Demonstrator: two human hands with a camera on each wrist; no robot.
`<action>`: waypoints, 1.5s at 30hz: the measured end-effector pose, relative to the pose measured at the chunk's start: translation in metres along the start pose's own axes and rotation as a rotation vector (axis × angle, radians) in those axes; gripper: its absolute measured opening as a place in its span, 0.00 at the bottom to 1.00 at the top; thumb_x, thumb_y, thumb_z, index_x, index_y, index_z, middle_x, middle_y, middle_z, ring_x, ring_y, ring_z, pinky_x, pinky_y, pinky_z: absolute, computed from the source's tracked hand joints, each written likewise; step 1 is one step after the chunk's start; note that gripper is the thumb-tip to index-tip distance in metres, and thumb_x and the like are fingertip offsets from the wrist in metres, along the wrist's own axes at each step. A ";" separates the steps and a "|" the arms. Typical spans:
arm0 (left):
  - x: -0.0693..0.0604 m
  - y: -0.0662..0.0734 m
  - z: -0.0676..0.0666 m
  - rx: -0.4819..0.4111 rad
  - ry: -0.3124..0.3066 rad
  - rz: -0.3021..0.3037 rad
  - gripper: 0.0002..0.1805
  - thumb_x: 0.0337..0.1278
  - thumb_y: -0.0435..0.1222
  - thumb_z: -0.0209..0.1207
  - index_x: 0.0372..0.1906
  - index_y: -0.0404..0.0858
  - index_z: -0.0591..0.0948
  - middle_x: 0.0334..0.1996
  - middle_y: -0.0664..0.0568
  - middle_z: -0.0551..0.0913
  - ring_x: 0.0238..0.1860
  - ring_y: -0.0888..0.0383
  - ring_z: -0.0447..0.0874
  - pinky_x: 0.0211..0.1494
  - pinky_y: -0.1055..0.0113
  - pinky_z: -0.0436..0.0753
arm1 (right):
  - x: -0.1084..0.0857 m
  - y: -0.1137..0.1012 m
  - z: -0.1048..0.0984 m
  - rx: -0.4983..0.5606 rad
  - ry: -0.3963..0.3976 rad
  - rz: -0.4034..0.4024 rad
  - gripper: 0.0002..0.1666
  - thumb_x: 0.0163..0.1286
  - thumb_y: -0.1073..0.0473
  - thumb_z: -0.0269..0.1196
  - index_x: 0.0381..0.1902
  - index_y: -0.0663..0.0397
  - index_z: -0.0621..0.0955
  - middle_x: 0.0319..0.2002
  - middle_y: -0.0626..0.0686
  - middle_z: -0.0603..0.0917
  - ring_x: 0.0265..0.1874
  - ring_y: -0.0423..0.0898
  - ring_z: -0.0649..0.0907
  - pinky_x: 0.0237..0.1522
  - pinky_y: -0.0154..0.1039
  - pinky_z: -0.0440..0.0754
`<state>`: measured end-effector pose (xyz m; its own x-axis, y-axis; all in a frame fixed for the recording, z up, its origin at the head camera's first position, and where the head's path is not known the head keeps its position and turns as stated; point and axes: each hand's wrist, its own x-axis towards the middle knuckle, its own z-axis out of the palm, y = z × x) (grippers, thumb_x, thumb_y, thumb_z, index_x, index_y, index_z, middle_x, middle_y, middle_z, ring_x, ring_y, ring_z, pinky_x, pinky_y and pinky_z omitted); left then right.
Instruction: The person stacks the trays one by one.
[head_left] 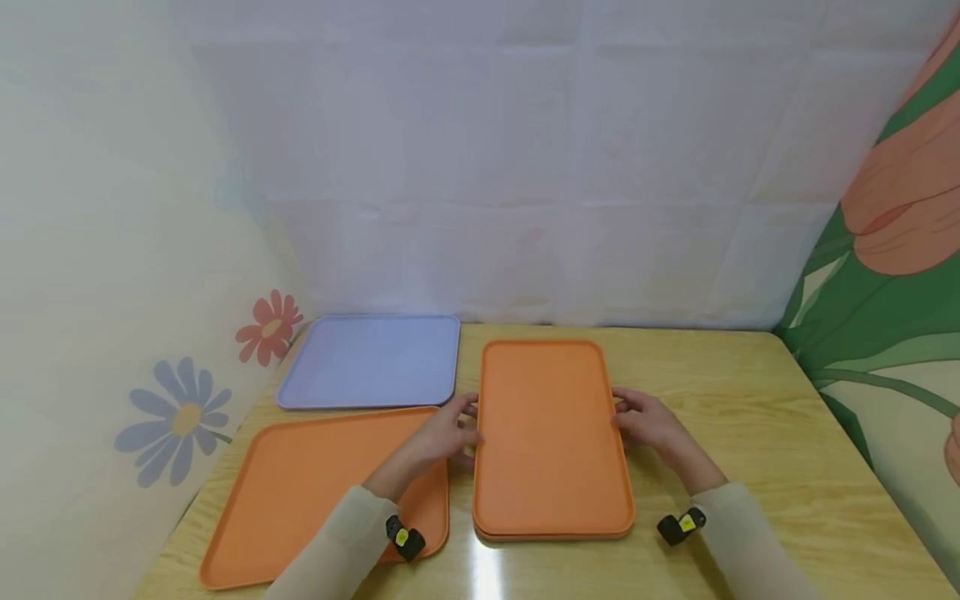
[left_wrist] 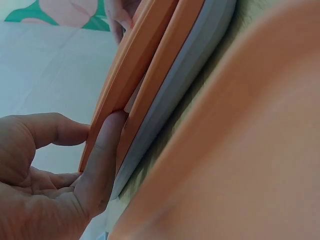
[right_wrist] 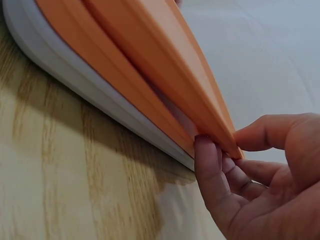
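Observation:
An orange tray (head_left: 551,442) tops a stack in the middle of the table, its long sides pointing away from me. My left hand (head_left: 448,433) pinches its left edge and my right hand (head_left: 651,423) its right edge. Both wrist views show a narrow gap between the upper orange rim and a second orange tray (right_wrist: 115,80), with fingertips of each hand in it. Under that one lies a pale grey-blue tray (left_wrist: 195,55). In the left wrist view the left hand (left_wrist: 65,170) has thumb and fingers on the rim; the right hand (right_wrist: 270,185) grips likewise.
Left of the stack, another orange tray (head_left: 322,492) lies on the wooden table (head_left: 750,417), partly under my left forearm. A lavender-blue tray (head_left: 375,362) lies behind it, near the white backdrop (head_left: 525,167). Painted walls with flowers stand at both sides.

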<state>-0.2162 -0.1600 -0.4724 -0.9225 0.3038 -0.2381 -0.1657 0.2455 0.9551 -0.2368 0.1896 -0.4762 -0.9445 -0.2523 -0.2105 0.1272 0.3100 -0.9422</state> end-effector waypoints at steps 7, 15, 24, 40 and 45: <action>-0.004 0.000 0.001 0.033 0.006 -0.006 0.44 0.55 0.22 0.60 0.77 0.26 0.55 0.61 0.32 0.67 0.43 0.49 0.78 0.33 0.52 0.89 | -0.001 -0.002 0.005 -0.076 0.032 0.018 0.36 0.66 0.69 0.60 0.72 0.71 0.66 0.47 0.62 0.75 0.33 0.45 0.82 0.33 0.42 0.87; -0.004 -0.001 0.003 0.061 0.007 -0.003 0.43 0.52 0.18 0.58 0.75 0.22 0.56 0.57 0.32 0.67 0.40 0.49 0.79 0.31 0.52 0.89 | 0.003 0.002 0.008 -0.110 0.047 0.028 0.34 0.66 0.69 0.61 0.70 0.70 0.69 0.44 0.62 0.77 0.28 0.44 0.82 0.30 0.41 0.87; -0.006 0.003 0.002 0.101 0.011 -0.043 0.42 0.55 0.21 0.58 0.75 0.21 0.56 0.60 0.29 0.67 0.38 0.48 0.83 0.32 0.53 0.89 | 0.003 0.004 0.005 -0.085 -0.017 0.040 0.37 0.68 0.68 0.60 0.73 0.70 0.65 0.46 0.64 0.78 0.34 0.47 0.83 0.35 0.44 0.87; -0.054 0.016 -0.076 0.373 0.158 0.010 0.30 0.69 0.30 0.56 0.71 0.22 0.64 0.62 0.25 0.71 0.53 0.38 0.81 0.42 0.54 0.88 | 0.000 0.000 0.010 -0.075 -0.017 0.092 0.37 0.67 0.71 0.57 0.73 0.73 0.62 0.51 0.66 0.76 0.42 0.50 0.81 0.39 0.48 0.87; -0.079 0.009 -0.111 0.478 0.217 0.014 0.28 0.69 0.29 0.56 0.68 0.19 0.65 0.59 0.23 0.72 0.49 0.38 0.82 0.41 0.55 0.88 | -0.002 -0.001 0.009 -0.077 -0.013 0.085 0.36 0.68 0.71 0.57 0.73 0.73 0.63 0.52 0.68 0.76 0.43 0.52 0.82 0.40 0.49 0.87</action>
<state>-0.1832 -0.2844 -0.4258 -0.9828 0.1250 -0.1359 -0.0221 0.6509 0.7589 -0.2319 0.1813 -0.4777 -0.9271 -0.2336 -0.2930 0.1831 0.3998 -0.8981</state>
